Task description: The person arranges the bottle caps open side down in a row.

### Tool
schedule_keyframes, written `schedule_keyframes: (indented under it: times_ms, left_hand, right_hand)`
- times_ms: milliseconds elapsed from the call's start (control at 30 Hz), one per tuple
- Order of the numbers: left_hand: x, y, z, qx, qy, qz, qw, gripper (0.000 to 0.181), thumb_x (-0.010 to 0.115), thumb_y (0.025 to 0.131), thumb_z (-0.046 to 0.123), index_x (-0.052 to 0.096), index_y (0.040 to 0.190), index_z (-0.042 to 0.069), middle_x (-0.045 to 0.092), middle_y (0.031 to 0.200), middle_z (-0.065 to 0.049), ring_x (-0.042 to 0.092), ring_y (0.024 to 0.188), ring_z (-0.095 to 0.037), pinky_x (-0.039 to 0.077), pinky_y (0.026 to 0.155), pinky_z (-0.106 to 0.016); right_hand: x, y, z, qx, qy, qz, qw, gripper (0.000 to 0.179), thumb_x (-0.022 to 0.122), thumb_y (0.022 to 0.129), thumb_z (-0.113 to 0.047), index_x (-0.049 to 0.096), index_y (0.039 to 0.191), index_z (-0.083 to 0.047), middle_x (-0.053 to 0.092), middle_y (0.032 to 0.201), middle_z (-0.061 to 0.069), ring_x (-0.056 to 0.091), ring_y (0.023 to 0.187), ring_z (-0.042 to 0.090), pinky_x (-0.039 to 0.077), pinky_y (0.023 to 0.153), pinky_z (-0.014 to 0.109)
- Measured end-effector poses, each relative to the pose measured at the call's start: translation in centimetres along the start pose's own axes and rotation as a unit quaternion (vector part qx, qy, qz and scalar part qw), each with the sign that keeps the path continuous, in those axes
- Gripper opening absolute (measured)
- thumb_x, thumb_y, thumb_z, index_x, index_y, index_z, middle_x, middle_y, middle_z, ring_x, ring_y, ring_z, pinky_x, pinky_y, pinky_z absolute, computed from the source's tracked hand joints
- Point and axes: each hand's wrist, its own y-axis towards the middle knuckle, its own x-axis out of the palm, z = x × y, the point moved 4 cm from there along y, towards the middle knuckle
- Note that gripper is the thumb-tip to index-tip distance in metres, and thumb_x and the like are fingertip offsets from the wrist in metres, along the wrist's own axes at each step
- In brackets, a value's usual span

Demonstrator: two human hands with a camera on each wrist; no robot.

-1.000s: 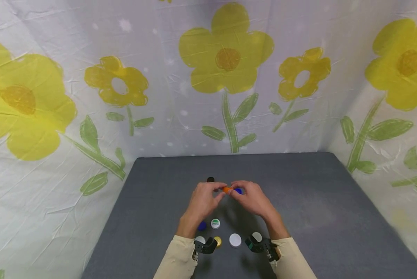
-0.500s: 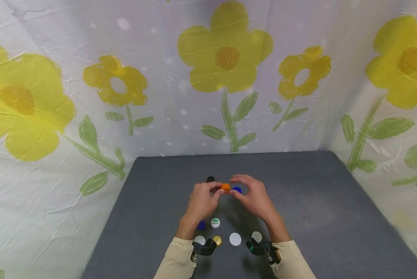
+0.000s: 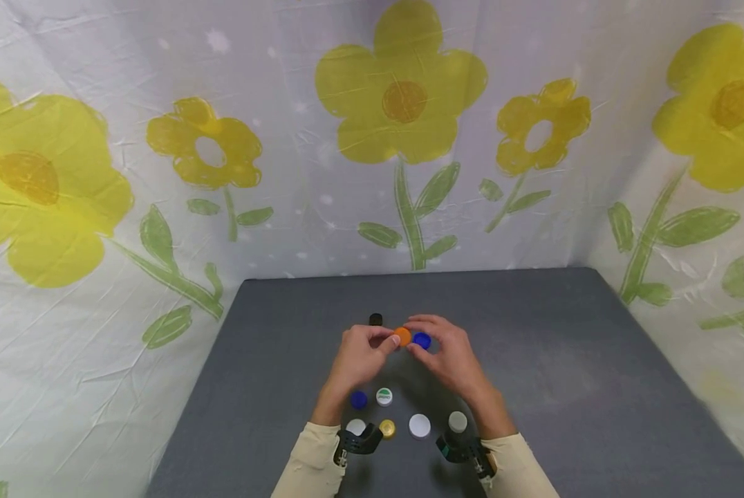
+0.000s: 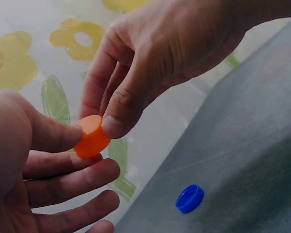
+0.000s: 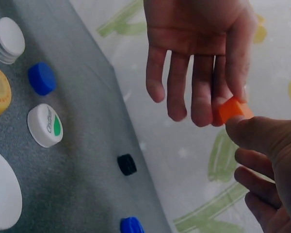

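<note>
An orange bottle cap [image 3: 403, 337] is up off the table between both hands. My left hand [image 3: 357, 356] pinches it between thumb and index finger, with the other fingers loosely spread in the left wrist view. From the other side, my right hand [image 3: 451, 351] also pinches it, its thumb [image 4: 115, 127] against the cap's edge and its index finger partly hidden behind. A blue bottle cap [image 4: 189, 198] lies hollow side up on the table below, near the right fingertips in the head view. Just beyond the left fingers stands a black cap [image 3: 375, 319].
On the grey table [image 3: 272, 387], nearer the body, lie several caps: a blue one [image 3: 359, 400], a white one with green print [image 3: 384, 397], a gold one [image 3: 387, 429], a large white one [image 3: 420, 426] and a pale one [image 3: 457, 422]. A flowered cloth [image 3: 310, 228] hangs behind.
The orange cap has turned from edge-on to show its flat round face. The right fingers drew apart from it, then closed in on it again. The caps on the table stay put.
</note>
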Motion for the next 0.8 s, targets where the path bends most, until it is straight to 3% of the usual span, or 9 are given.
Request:
schedule_keyframes:
  times_ms: [167,400,567,800]
  left_hand:
    - [0.0,0.0,0.2,0.015,0.019,-0.006,0.9997,0.031,0.066,0.097,0.039,0.076,0.113,0.015,0.077,0.099,0.004,0.072,0.092,-0.012,0.058,0.081,-0.035]
    - [0.0,-0.1,0.7,0.073,0.048,-0.009,0.9961,0.029,0.071,0.095,0.029,0.072,0.122,0.018,0.075,0.110,0.006,0.071,0.090,-0.011,0.058,0.075,-0.028]
    - [0.3,-0.3,1.3,0.111,0.121,-0.007,0.9864,0.025,0.075,0.092,0.027,0.076,0.116,0.020,0.076,0.110,0.005,0.071,0.094,-0.016,0.058,0.078,-0.033]
    - [1.5,-0.4,1.1,0.116,0.215,-0.050,0.9684,0.023,0.079,0.088,0.029,0.078,0.109,0.020,0.076,0.109,0.002,0.070,0.100,-0.022,0.057,0.085,-0.041]
  right_hand:
    - [-0.1,-0.1,0.0,-0.005,-0.016,-0.008,0.9998,0.030,0.083,0.084,-0.020,0.076,0.113,-0.016,0.069,0.124,0.004,0.064,0.117,0.025,0.054,0.096,0.047]
    - [-0.8,-0.4,0.1,0.013,-0.028,-0.013,0.9994,0.029,0.082,0.085,-0.025,0.076,0.112,-0.015,0.069,0.124,0.004,0.063,0.119,0.026,0.053,0.098,0.049]
    - [-1.1,-0.7,0.0,0.025,-0.038,-0.037,0.9983,0.029,0.081,0.086,-0.027,0.076,0.112,-0.015,0.068,0.126,0.006,0.063,0.119,0.028,0.053,0.097,0.051]
    - [-0.7,-1.8,0.4,0.039,-0.044,-0.090,0.9942,0.028,0.082,0.084,-0.025,0.078,0.109,-0.013,0.068,0.126,0.008,0.063,0.119,0.030,0.051,0.098,0.051]
